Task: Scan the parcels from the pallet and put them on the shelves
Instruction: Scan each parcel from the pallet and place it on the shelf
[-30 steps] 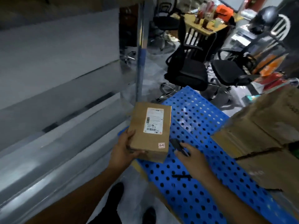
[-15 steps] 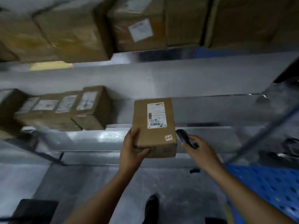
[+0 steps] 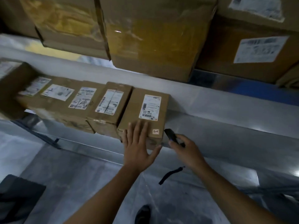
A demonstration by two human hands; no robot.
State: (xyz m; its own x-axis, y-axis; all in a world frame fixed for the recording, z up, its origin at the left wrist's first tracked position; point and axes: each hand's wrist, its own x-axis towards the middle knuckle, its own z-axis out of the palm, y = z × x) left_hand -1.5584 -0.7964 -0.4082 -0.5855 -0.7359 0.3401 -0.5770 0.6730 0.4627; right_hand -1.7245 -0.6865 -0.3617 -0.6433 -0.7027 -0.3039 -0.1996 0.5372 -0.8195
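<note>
To the left of the landmark parcel, a row of brown cardboard boxes with white paper labels (image 3: pixel 68 101) lines the grey metal shelf (image 3: pixel 226 125). The nearest box touches the parcel's left side. Their labels show barcodes and pen scrawl, all too blurred to read.

The task's thing, a small brown cardboard parcel with a white shipping label (image 3: pixel 134 110), stands on the shelf at the right end of that row. Its label carries a barcode and lines of print that I cannot make out. A small red-and-white square sticker (image 3: pixel 155 131) sits at the front right corner of its top, and its mark is also illegible.

The left hand (image 3: pixel 139 143) lies flat on the parcel's top near the front edge. Its fingers are straight and spread, the thumb is out by the front face, and it grips nothing. Just right of the parcel, the right hand (image 3: pixel 189 151) is curled round a small black handheld scanner (image 3: pixel 170 136), whose nose is close to the parcel's front right corner. A black wrist strap (image 3: pixel 171 174) dangles below that hand.

Up and right of the parcel sits a large brown carton with a big white label (image 3: pixel 258 49), its print smeared.

The shelving of this parcel looks nearly finished. The next move probably calls for a light push to square it with its neighbour. After that the palm lifts away and the person goes back to the pallet, which is out of view.
</note>
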